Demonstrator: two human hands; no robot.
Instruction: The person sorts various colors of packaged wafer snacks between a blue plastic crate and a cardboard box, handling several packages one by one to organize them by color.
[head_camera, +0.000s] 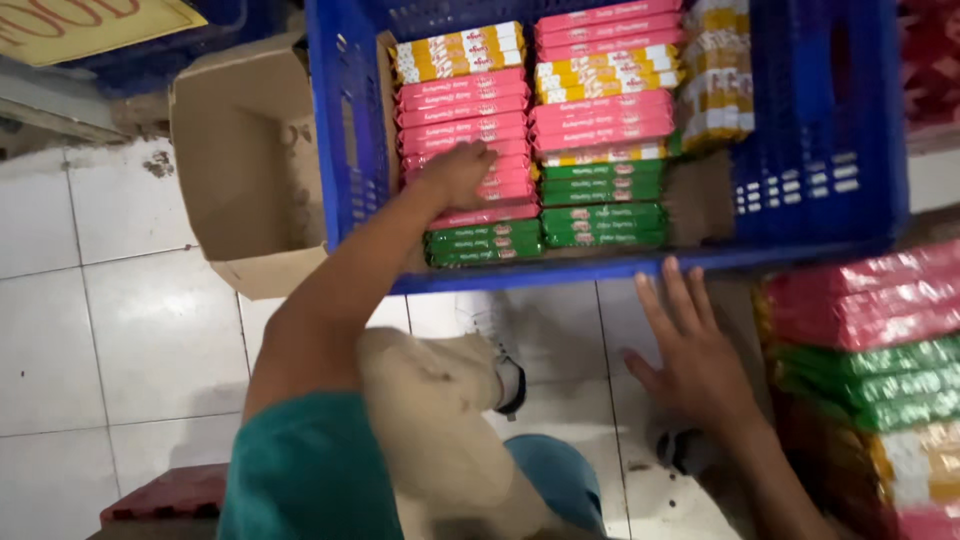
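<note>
The blue crate (820, 150) is your landmark, and it fills the top of your view. Inside it the flat wrapped packs already stand in rows: pink packs (460, 100) and yellow-and-white packs (458, 48) toward its far side, green packs (484, 243) along its near wall. By the look of it the crate is mostly filled. The one bare patch shows as brown lining near the crate's right wall, beside the green rows, so I judge little room is left there.

Left of the crate sits an open cardboard box (250, 170), and nothing shows inside it. Right of the crate and nearer to you stands a stack of wrapped packs (870, 350), pink over green over yellow, apparently waiting outside the crate.

Your left arm reaches across the crate's near wall, forearm stretched out and wrist bent down. Your left hand (458, 176) lies on the pink packs in the left column, fingers curled over their top edges; whether they actually grip a pack I cannot tell.

Your right hand (692, 350) is just below the crate's near wall, palm down, fingers spread and released, holding nothing, the fingertips nearly at the crate's bottom edge above the tiled floor (120, 330).
</note>
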